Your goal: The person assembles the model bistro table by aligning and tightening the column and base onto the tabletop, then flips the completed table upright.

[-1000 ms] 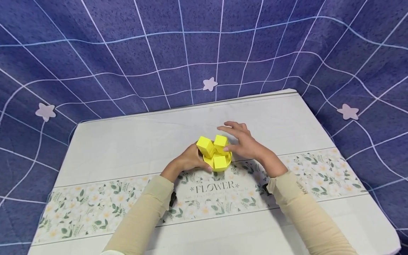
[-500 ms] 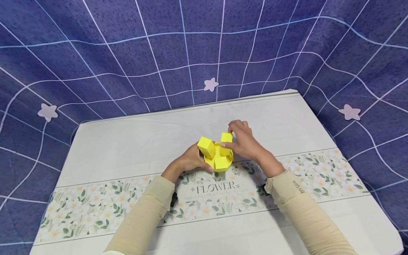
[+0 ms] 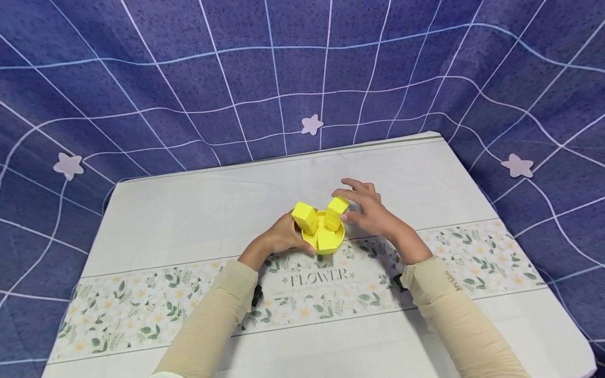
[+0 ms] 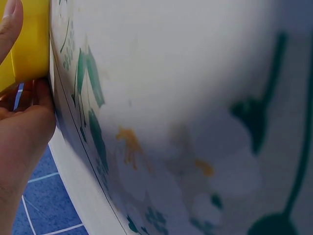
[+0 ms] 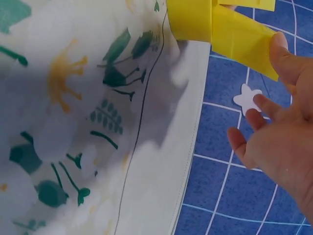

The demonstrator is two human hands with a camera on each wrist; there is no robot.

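Note:
My left hand [image 3: 282, 233] grips a yellow round bowl [image 3: 341, 237] from its left side, the thumb along the near wall. In the left wrist view the bowl wall [image 4: 32, 49] lies between thumb and fingers. Three yellow blocks stand in the bowl: a tall left block [image 3: 304, 216], a front block [image 3: 327, 242] and a right block [image 3: 334, 214] that leans outward over the rim. My right hand [image 3: 371, 210] is at the right block's upper end with fingers spread. In the right wrist view a fingertip [image 5: 279, 41] touches that leaning block [image 5: 242, 39], and the other fingers are off it.
The bowl is on a white table cover [image 3: 212, 215] with a floral band and printed FLOWER lettering [image 3: 317, 276]. A blue grid-patterned curtain [image 3: 189, 79] with pale stars [image 3: 312, 125] hangs behind and at the sides.
The right block has shifted right, away from the other two, and now tilts outward. My right hand pinched it half a second ago; its fingers have since spread. The left hand stays on the bowl.

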